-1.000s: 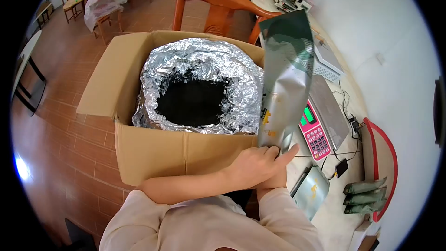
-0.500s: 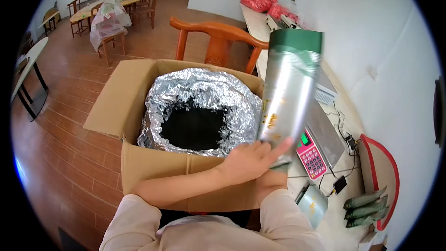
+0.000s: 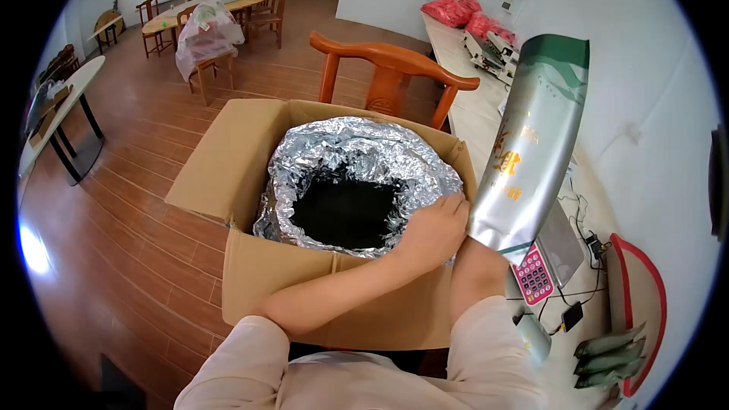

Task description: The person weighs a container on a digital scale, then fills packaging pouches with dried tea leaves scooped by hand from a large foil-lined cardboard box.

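Count: 1 cardboard box [image 3: 250,175] with 1 foil liner [image 3: 364,156], center. 1 upright silver-green pouch [image 3: 531,144], right; 3 filled pouches [image 3: 607,357] stacked lower right. 1 scale [image 3: 543,262]. 1 orange wooden chair [image 3: 391,68]. 2 red bags [image 3: 471,15], top.

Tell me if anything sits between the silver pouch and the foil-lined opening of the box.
Only the left hand, resting on the foil liner at its near right rim, beside the silver pouch. The rest of the opening is uncovered. The hand under the pouch is hidden.
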